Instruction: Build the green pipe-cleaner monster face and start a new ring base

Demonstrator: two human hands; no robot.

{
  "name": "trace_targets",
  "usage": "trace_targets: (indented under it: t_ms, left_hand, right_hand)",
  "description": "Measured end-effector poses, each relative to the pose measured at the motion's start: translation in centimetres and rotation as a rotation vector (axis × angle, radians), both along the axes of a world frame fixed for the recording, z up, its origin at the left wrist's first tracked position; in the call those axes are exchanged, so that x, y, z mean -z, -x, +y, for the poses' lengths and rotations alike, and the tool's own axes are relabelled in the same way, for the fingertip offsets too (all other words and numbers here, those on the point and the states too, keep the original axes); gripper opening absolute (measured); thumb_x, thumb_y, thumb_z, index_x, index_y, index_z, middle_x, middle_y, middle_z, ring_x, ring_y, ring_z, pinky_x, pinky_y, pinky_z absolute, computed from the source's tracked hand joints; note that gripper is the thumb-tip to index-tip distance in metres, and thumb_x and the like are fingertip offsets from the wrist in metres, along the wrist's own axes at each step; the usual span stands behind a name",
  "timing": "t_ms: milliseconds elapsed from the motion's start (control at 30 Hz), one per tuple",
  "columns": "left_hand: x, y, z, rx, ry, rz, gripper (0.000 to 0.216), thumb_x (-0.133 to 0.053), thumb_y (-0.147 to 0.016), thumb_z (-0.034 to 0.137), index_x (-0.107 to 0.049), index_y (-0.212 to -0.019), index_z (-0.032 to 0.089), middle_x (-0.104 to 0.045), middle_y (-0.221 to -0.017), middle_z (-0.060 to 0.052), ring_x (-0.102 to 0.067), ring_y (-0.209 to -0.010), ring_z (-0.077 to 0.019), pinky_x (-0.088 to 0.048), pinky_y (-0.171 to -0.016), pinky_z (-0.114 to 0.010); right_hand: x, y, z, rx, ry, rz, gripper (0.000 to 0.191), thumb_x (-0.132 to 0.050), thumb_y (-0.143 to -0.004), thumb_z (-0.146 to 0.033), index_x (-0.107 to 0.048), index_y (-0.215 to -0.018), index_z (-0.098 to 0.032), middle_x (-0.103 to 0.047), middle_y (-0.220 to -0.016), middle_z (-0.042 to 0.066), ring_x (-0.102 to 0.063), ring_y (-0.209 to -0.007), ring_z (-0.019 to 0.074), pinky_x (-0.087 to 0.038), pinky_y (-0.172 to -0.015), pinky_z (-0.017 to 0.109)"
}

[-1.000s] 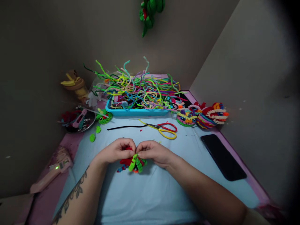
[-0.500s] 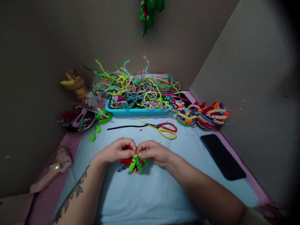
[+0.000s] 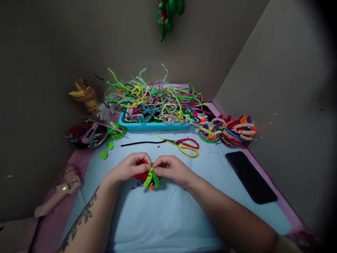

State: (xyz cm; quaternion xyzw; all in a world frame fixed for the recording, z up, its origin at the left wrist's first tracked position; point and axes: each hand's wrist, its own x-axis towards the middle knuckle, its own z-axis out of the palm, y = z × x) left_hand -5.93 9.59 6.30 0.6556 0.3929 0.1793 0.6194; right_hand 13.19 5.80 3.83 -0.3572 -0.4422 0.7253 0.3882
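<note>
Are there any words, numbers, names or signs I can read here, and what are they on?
None: no word, brand, number or sign can be read.
Black phone: its dark face shows no text.
Pink tool: any print is too small or blurred.
Red-and-green fuzzy craft in the fingers: no letters show.
</note>
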Motion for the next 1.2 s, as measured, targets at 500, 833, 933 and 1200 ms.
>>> trace_targets:
  t_ms: [500,833,933,1200]
  left_hand:
    - [-0.3,-0.2,-0.1,0.027,0.021,0.03,0.015,-0.059,-0.075,0.029,-0.056,-0.072,0.014,-0.05,-0.056,0.005,-0.04,-0.049,-0.0061,-0.032,-0.045,-0.017]
    - [0.2,0.3,0.1,-0.088,0.073,-0.049,0.023,-0.062,-0.073,0.035,-0.052,-0.068,0.015,-0.044,-0.054,0.006,-0.035,-0.046,-0.0058,-0.027,-0.045,-0.018]
    - [0.7,0.7,0.2,-0.171,0.088,-0.123,0.023,-0.063,-0.072,0.036,-0.052,-0.07,0.015,-0.045,-0.055,0.005,-0.037,-0.047,-0.0062,-0.028,-0.046,-0.019]
    - [0.8,0.4,0.3,-0.272,0.121,-0.148,0.023,-0.065,-0.073,0.035,-0.053,-0.071,0.015,-0.048,-0.055,0.006,-0.038,-0.045,-0.0054,-0.029,-0.045,-0.018]
  right_hand:
    - [-0.1,0.0,0.1,0.004,-0.141,-0.215,0.019,-0.062,-0.076,-0.03,-0.064,-0.069,-0.012,-0.05,-0.056,-0.004,-0.041,-0.053,0.0077,-0.031,-0.052,0.021]
    - [-0.1,-0.1,0.2,0.069,-0.031,-0.029,0.031,-0.065,-0.075,-0.043,-0.069,-0.082,-0.014,-0.059,-0.063,-0.001,-0.047,-0.057,0.009,-0.036,-0.056,0.022]
    - [-0.1,-0.3,0.4,0.052,-0.034,-0.005,0.029,-0.072,-0.069,-0.04,-0.069,-0.083,-0.014,-0.064,-0.071,0.001,-0.053,-0.063,0.0111,-0.041,-0.063,0.025]
    - [-0.3,-0.2,0.4,0.055,-0.026,0.029,0.03,-0.08,-0.06,-0.031,-0.064,-0.078,-0.015,-0.062,-0.07,-0.001,-0.055,-0.063,0.0106,-0.043,-0.064,0.025]
